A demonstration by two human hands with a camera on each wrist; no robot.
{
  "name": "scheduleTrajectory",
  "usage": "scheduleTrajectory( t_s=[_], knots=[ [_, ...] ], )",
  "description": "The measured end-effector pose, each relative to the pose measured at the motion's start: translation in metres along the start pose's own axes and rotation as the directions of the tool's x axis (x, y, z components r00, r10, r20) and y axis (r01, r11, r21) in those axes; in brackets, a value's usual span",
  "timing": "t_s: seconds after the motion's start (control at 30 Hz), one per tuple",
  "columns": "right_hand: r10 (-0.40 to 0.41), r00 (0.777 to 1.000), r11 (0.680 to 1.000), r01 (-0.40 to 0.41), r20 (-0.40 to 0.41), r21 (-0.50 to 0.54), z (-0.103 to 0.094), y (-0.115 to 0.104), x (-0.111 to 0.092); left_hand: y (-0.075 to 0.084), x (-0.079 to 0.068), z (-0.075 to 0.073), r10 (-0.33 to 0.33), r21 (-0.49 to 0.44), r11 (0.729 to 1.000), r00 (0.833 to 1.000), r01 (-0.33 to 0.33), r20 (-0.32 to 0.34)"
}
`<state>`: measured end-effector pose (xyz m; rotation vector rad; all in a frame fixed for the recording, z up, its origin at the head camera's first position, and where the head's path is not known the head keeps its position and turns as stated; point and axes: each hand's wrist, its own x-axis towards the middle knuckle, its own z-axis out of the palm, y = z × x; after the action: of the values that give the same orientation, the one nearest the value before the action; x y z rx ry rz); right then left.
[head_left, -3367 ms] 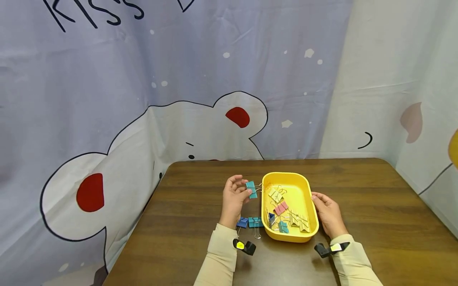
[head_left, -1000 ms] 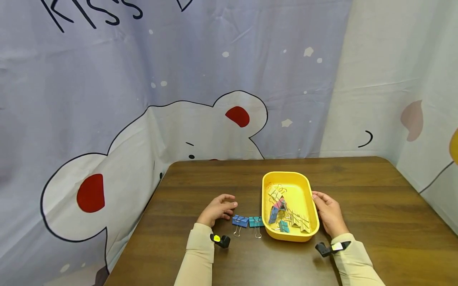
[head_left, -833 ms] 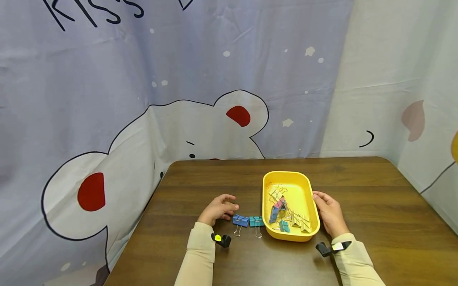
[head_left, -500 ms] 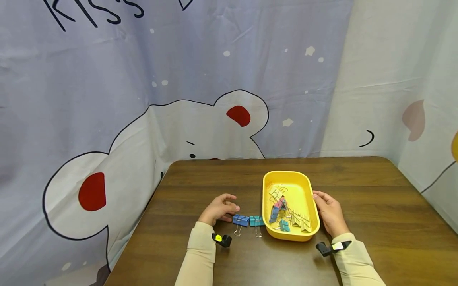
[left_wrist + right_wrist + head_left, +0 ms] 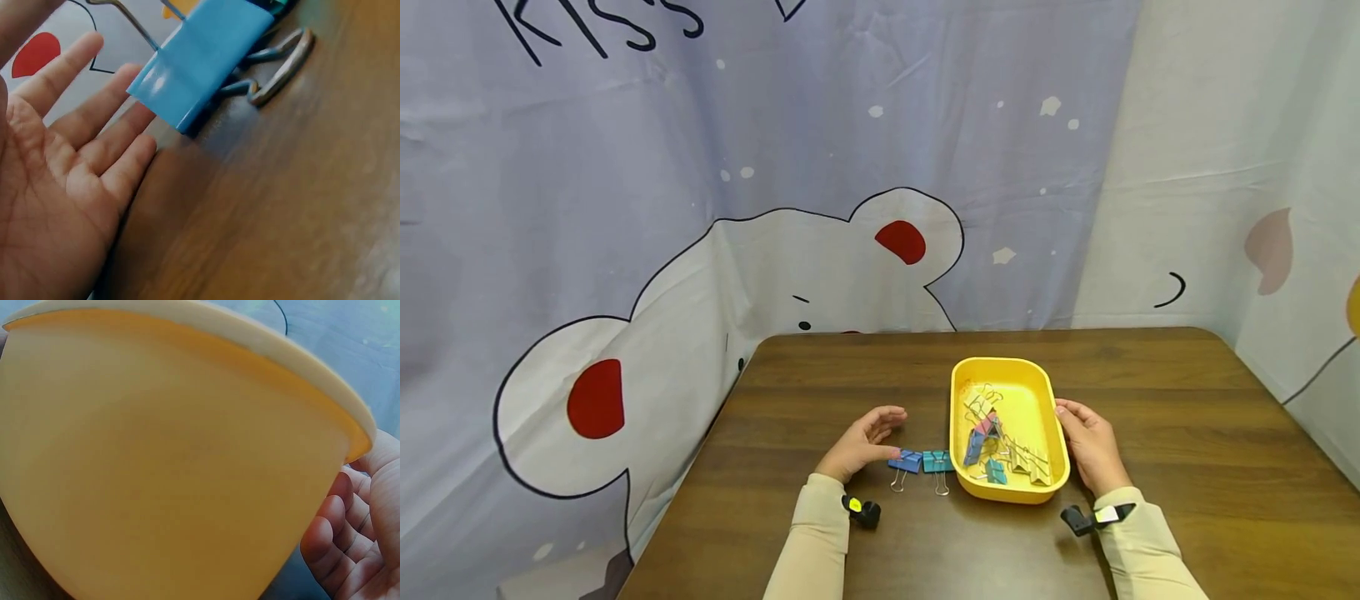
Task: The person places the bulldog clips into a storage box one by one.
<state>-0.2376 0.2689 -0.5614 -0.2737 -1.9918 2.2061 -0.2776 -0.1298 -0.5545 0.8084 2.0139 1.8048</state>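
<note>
My left hand [image 5: 863, 446] is just left of a blue binder clip [image 5: 906, 461] on the table, its thumb tip at the clip's near corner. In the left wrist view its fingers stretch out behind the blue clip, not curled round it; whether they touch it I cannot tell. A teal binder clip [image 5: 936, 462] lies between the blue one and a yellow tray [image 5: 1009, 495]. My right hand [image 5: 1092, 446] grips the tray's right rim, the thumb at the rim and fingers [image 5: 317, 540] bent beneath it.
Inside the tray lie several binder clips, among them a blue one [image 5: 974, 448], a teal one [image 5: 996, 472] and pale yellow ones [image 5: 1018, 460]. The wooden table [image 5: 1187, 417] ends at a printed curtain [image 5: 820, 167] behind.
Earlier my left hand held a teal binder clip at the tray's left edge; that hand is now lower left, without it. Lately its fingers spread and moved closer to the blue clip. The right hand stayed.
</note>
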Motion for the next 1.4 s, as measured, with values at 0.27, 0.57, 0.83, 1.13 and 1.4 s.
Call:
scheduleTrajectory(
  t_s=[0.27,0.57,0.83,1.13,1.4],
  knots=[
    [-0.001,1.0,1.0,0.001,0.007,-0.015,0.0008,-0.0018,-0.0008,-0.0009,0.0001,-0.0008,0.004,-0.048,0.999,0.991,0.002,0.13],
    [-0.001,1.0,1.0,0.001,0.005,-0.008,0.0009,-0.0033,-0.0013,-0.0022,0.0046,0.0034,-0.027,0.079,0.997,0.991,0.016,0.131],
    [-0.008,1.0,1.0,0.008,0.001,0.01,0.0005,-0.003,-0.0011,-0.004,0.0082,0.0064,-0.047,0.19,0.981,0.997,0.033,0.066],
    [-0.021,1.0,1.0,0.021,0.006,-0.009,0.0011,-0.0018,-0.0012,-0.0036,0.0082,0.0074,-0.043,0.257,0.966,0.999,0.036,0.021],
    [-0.008,1.0,1.0,0.008,0.006,-0.007,0.0007,-0.001,-0.0008,-0.01,0.0071,0.0065,-0.012,0.163,0.986,0.997,0.025,-0.076]
  ],
)
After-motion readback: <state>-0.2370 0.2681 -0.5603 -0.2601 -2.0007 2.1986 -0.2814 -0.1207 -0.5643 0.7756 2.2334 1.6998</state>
